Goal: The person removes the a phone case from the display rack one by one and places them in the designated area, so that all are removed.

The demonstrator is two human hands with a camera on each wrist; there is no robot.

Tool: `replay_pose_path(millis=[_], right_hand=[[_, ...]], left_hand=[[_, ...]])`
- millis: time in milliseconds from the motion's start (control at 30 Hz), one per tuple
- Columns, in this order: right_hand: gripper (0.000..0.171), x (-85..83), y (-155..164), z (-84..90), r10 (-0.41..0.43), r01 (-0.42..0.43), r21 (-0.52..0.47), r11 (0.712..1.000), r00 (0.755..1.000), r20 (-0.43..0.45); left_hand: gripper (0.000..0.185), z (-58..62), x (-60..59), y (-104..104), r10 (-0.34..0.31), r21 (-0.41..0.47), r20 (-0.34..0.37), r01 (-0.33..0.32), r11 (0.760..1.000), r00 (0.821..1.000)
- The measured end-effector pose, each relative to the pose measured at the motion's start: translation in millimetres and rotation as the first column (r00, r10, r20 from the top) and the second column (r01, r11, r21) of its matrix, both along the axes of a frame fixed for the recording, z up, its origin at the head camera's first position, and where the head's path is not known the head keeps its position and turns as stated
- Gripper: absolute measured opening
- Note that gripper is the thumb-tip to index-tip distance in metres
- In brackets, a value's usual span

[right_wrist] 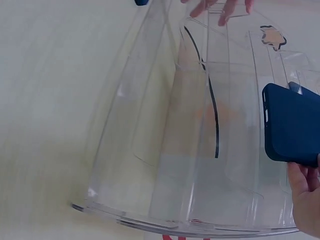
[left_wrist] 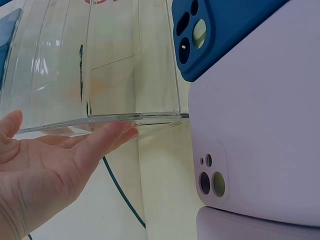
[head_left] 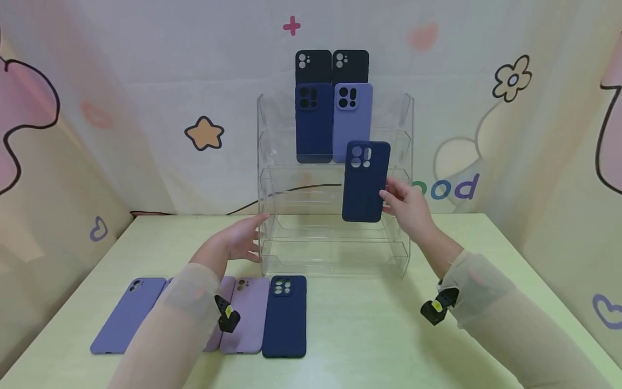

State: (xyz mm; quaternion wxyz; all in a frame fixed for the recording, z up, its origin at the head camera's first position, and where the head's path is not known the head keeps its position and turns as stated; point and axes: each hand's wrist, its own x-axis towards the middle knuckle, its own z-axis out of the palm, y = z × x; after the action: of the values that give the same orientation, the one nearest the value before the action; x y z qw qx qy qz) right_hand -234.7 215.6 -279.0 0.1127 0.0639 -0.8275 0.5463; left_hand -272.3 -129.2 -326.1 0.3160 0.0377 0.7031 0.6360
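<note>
1. Head view shows the right hand point(head_left: 405, 208) holding a dark blue phone case point(head_left: 365, 181) upright in front of the clear acrylic display rack point(head_left: 403, 162), level with its middle tiers. The grip is a pinch on the case's right edge, fingertips on the edge and the rest of the hand behind it.
2. Right wrist view shows the same dark blue phone case point(right_wrist: 292, 130) held at its lower edge by fingers point(right_wrist: 300, 185), close to the rack's clear tiers point(right_wrist: 165, 150).
3. The left hand point(head_left: 238, 243) is released: its fingers lie straight against the rack's left side wall, holding nothing. Left wrist view shows the open palm point(left_wrist: 45, 170) with fingertips touching the rack's bottom edge point(left_wrist: 130, 119).
4. On the upper tiers stand two black cases point(head_left: 332, 66), a navy case point(head_left: 313, 121) and a lavender case point(head_left: 352, 116).
5. On the pale green surface point(head_left: 379, 335) lie a row of purple cases point(head_left: 128, 313) and another navy case point(head_left: 285, 316), partly under the left sleeve.
</note>
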Motion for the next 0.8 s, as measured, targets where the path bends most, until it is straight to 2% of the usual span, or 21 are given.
replay_pose_path(millis=[233, 433, 800], right_hand=[[0.046, 13.5, -1, -11.2, 0.045, -0.044, -0.011, 0.999, 0.996, 0.076], [0.044, 21.1, -3, -21.1, 0.087, -0.087, -0.003, 0.996, 0.993, 0.078], [0.045, 39.3, -6, -33.9, 0.109, -0.103, -0.044, 0.994, 0.980, 0.164]], left_hand=[[0.066, 0.2, 0.7, -1, -0.009, 0.004, 0.000, 0.009, 1.000, 1.000], [0.066, -0.4, 0.0, 0, -0.009, 0.003, 0.001, 0.009, 1.000, 1.000], [0.068, -1.4, -1.4, 0, -0.029, 0.028, 0.012, 0.029, 0.999, 1.000]])
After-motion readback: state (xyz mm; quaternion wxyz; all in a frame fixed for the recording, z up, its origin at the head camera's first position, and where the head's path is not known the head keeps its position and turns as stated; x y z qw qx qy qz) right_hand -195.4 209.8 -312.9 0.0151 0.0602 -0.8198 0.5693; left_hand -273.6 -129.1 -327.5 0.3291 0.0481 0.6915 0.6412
